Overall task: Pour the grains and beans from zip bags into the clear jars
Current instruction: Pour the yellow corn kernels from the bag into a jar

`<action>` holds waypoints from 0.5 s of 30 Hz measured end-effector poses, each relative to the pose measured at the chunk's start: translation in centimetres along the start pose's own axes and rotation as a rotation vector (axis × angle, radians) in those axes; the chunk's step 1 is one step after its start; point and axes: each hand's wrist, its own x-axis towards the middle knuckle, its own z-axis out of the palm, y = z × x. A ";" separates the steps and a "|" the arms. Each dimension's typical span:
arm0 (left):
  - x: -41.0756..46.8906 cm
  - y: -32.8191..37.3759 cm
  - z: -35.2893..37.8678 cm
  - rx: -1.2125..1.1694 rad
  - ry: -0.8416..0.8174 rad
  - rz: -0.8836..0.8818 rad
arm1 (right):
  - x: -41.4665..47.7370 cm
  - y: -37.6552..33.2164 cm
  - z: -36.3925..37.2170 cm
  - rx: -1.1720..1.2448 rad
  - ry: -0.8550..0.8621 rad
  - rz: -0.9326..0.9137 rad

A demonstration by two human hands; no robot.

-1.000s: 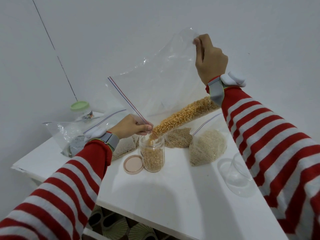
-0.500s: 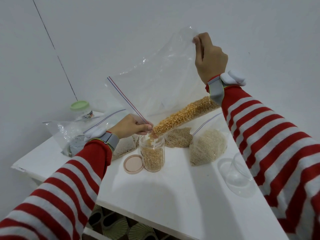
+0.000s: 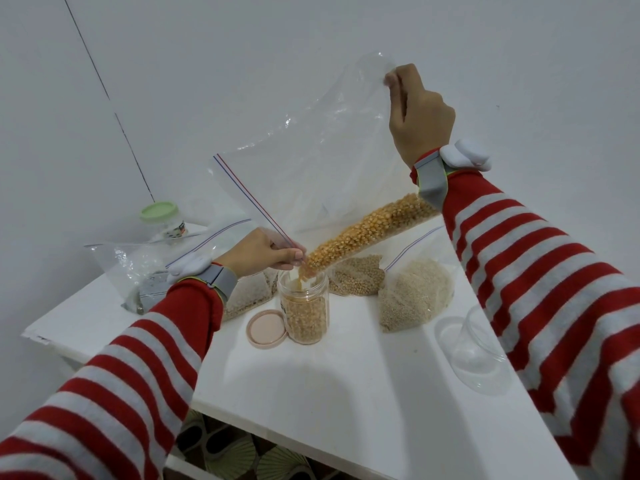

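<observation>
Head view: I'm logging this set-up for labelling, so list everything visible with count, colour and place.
Table: one, white.
Open jar: one, clear, centre.
Held zip bag: one, clear, tilted above open jar.
Corn kernels: many, yellow, in bag and jar.
Lid: one, pink, left of open jar.
Grain bags: three, pale, behind open jar.
Crumpled bag: one, clear, far left.
Lidded jar: one, green lid, back left.
Empty jar: one, clear, right.
Left hand: pinches bag mouth.
Right hand: holds raised bag corner.
</observation>
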 end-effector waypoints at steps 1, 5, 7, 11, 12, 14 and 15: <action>0.0 0.0 0.0 0.000 0.000 0.001 | 0.0 0.0 0.0 0.001 0.003 -0.001; -0.1 0.1 0.0 0.001 -0.009 0.009 | 0.0 0.0 0.0 0.001 0.006 -0.003; -0.1 0.2 0.0 0.005 -0.005 0.008 | 0.1 0.0 0.0 0.001 0.002 -0.010; -0.1 0.2 -0.1 0.010 -0.006 0.004 | 0.2 -0.1 0.0 -0.001 -0.002 -0.003; -0.1 0.2 -0.1 0.011 -0.007 0.006 | 0.2 -0.1 0.0 0.000 0.003 0.001; 0.0 0.2 -0.2 0.012 -0.009 0.012 | 0.3 -0.2 0.0 -0.001 0.012 0.010; 0.0 0.2 -0.2 0.010 -0.011 0.013 | 0.3 -0.2 0.0 -0.002 0.013 0.012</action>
